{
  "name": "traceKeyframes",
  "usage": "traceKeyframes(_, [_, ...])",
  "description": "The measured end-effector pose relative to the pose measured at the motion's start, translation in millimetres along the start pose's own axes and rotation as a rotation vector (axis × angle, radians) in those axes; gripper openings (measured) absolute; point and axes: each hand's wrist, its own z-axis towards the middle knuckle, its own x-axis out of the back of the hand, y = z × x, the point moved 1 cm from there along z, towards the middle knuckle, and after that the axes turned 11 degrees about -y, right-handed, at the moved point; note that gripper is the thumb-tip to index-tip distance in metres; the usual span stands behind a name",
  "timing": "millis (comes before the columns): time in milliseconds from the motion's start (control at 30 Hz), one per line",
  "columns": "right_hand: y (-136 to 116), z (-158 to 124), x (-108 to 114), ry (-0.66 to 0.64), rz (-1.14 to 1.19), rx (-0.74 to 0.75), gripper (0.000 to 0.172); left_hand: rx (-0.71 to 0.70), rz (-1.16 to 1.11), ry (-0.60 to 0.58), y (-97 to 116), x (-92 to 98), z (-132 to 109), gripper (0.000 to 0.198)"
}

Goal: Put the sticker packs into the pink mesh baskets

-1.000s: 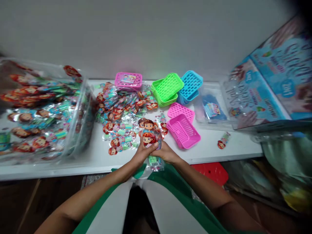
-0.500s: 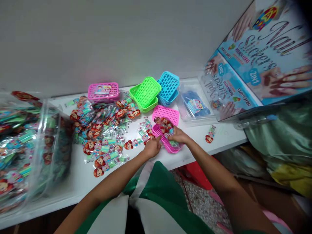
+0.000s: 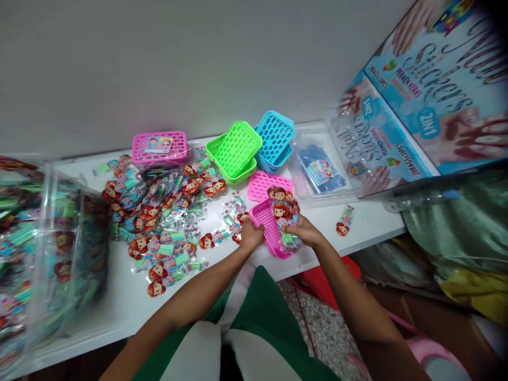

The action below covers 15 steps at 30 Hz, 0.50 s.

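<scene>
My left hand [image 3: 252, 234] grips the left rim of a small pink plastic basket [image 3: 271, 228] at the table's front edge. In my right hand [image 3: 302, 230] is a bunch of small plastic packets [image 3: 286, 212] printed with red-haired doll figures, held at the basket's right side and partly over it. A flat pink perforated lid [image 3: 266, 185] lies just behind the basket. To the left, a heap of similar packets [image 3: 159, 209] spreads across the white table [image 3: 127, 304], with a few loose ones [image 3: 234, 218] close to my left hand.
A clear tub of packets [image 3: 51, 264] stands at left. Along the wall are a lidded pink basket [image 3: 159, 150], green baskets [image 3: 237, 151], blue baskets [image 3: 274, 138] and a clear tray [image 3: 319, 182] with blue bags. A nail-sticker box [image 3: 391, 129] stands right; one packet [image 3: 345, 220] lies nearby.
My right hand has shifted slightly right with the packets, so more of the basket's inside shows. My left hand still grips the rim. The view has shifted a little.
</scene>
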Motion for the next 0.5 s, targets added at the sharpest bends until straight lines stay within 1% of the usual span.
traceKeyframes(167, [-14.8,-13.6,-4.9,-0.031,0.076,0.036,0.056,0.001,0.23,0.003,13.9,1.9,-6.1,0.029])
traceKeyframes(300, [-28.9,-30.4,-0.6,-0.049,0.15,0.086,0.058,-0.01,0.466,-0.04,18.3,15.3,-0.4,0.027])
traceKeyframes(367, [-30.7,-39.0,7.1,-0.008,0.187,0.09,0.059,-0.01,0.492,-0.066,12.4,28.0,4.6,0.024])
traceKeyframes(433, [-26.9,-43.7,14.8,0.058,0.2,0.074,0.056,0.007,0.491,-0.084,1.4,43.4,6.7,0.023])
traceKeyframes(467, [-22.9,-44.0,17.0,0.079,0.202,0.055,0.054,0.026,0.5,-0.084,-4.8,51.2,5.9,0.023])
traceKeyframes(500, [-17.9,-42.7,17.1,0.089,0.204,0.033,0.052,0.036,0.517,-0.058,-10.4,58.7,3.5,0.026])
